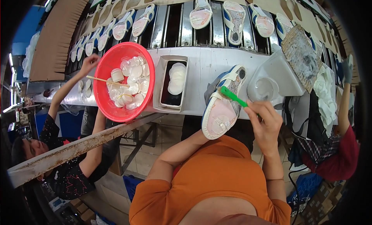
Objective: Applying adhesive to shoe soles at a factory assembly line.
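Note:
A white-strapped sandal with a pink-patterned footbed and blue edge is held tilted over the table's near edge. My left hand supports it from underneath; the sandal hides the fingers, and only the left wrist shows below the heel. My right hand is closed around the handle of a small green brush. The brush head touches the sandal or hovers just over it, near the straps. Beside the brush stands a translucent plastic container. A grey patch, perhaps a cloth or glove, shows behind the sandal.
A red basin holds round white discs and a stick. Near it, an open box contains more discs. Several sandals rest on the roller conveyor beyond. Co-workers sit at both sides; a rusty metal bar crosses at left.

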The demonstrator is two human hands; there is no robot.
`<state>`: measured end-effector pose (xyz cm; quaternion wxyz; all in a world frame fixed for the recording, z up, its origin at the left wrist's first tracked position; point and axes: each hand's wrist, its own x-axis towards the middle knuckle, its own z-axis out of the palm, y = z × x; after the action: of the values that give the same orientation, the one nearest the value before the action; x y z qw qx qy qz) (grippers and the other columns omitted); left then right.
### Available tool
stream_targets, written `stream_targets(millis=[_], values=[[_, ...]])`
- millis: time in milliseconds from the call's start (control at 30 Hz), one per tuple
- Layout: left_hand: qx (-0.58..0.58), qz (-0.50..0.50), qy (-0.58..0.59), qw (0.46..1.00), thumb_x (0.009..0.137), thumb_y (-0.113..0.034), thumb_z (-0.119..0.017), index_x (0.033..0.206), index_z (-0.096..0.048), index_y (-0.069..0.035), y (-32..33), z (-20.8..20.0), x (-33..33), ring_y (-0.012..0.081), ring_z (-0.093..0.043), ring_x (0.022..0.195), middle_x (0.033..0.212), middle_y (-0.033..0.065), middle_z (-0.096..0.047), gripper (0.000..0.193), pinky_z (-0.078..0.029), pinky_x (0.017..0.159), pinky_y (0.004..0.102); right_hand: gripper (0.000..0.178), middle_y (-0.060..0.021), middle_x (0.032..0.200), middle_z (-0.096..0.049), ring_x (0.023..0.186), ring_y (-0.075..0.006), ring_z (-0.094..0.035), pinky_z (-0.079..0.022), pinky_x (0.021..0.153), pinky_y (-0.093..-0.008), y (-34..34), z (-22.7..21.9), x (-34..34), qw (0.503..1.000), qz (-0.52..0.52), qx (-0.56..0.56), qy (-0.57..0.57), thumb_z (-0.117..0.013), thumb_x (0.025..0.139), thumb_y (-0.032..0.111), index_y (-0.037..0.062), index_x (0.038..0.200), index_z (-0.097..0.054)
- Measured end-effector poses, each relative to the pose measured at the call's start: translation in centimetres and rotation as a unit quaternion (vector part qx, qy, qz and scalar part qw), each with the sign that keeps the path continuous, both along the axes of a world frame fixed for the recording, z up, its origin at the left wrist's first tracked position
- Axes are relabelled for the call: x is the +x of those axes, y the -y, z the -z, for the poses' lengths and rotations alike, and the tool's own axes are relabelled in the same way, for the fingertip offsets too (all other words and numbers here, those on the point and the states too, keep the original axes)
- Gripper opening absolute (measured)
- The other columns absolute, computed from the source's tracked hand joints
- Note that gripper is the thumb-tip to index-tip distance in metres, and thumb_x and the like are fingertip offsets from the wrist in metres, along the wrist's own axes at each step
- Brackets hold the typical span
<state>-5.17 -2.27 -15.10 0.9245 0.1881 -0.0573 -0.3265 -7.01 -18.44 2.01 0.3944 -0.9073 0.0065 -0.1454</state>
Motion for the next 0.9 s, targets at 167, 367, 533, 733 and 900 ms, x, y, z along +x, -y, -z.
stream_targets(millis=[167, 367, 533, 733, 900], values=[[-0.094, 0.011, -0.076, 0.993, 0.099, -0.026, -0.046, 0.14, -0.033, -0.009, -0.8, 2.0, -0.2, 0.0187, -0.049, 0.117, 0.132, 0.008, -0.047, 0.047, -0.04, 0.102, 0.0339, 0.015, -0.0052, 0.081, -0.064, 0.066, -0.0195, -0.062, -0.049, 0.054, -0.0294, -1.4, -1.0, -1.1, 0.981, -0.17, -0.065, 0.072, -0.077, 0.074, 0.008, 0.0046, 0.084, -0.068], [-0.108, -0.015, -0.153, 0.982, 0.098, -0.033, -0.045, 0.142, -0.031, -0.008, 2.6, 7.5, -0.5, 0.0202, -0.044, 0.122, 0.134, 0.0082, -0.045, 0.053, -0.035, 0.106, 0.0376, 0.014, -0.0053, 0.08, -0.064, 0.065, -0.019, -0.06, -0.047, 0.051, -0.0281, -0.7, -1.3, 0.3, 0.993, -0.079, -0.035, 0.075, -0.076, 0.074, 0.008, 0.0056, 0.085, -0.068], [0.225, -0.249, 0.215, 0.917, 0.09, -0.021, -0.059, 0.144, -0.024, -0.005, 3.1, -3.2, 2.1, 0.02, -0.043, 0.123, 0.133, 0.0092, -0.044, 0.066, -0.034, 0.107, 0.037, 0.012, -0.0054, 0.078, -0.063, 0.065, -0.0209, -0.06, -0.047, 0.051, -0.0292, -0.1, -2.4, 0.5, 0.976, -0.176, -0.047, 0.123, -0.075, 0.074, 0.007, 0.0075, 0.085, -0.069], [0.131, 0.011, -0.096, 0.987, 0.082, -0.009, -0.071, 0.141, -0.029, -0.005, 1.3, -2.9, 3.3, 0.02, -0.048, 0.119, 0.132, 0.01, -0.045, 0.072, -0.042, 0.101, 0.0344, 0.011, -0.006, 0.079, -0.065, 0.06, -0.02, -0.06, -0.046, 0.049, -0.0276, -1.4, -2.8, 0.5, 0.974, -0.171, -0.061, 0.133, -0.074, 0.076, 0.008, 0.0058, 0.085, -0.069], [0.386, -0.117, 0.242, 0.882, 0.087, -0.014, -0.068, 0.127, -0.054, -0.007, 1.6, -2.8, 4.0, 0.0187, -0.055, 0.112, 0.122, 0.007, -0.059, 0.043, -0.042, 0.099, 0.0332, 0.019, -0.0035, 0.078, -0.064, 0.062, -0.0172, -0.06, -0.047, 0.05, -0.028, -0.2, -1.9, 3.0, 0.992, -0.053, 0.01, 0.118, -0.078, 0.072, 0.008, 0.0058, 0.088, -0.071]])
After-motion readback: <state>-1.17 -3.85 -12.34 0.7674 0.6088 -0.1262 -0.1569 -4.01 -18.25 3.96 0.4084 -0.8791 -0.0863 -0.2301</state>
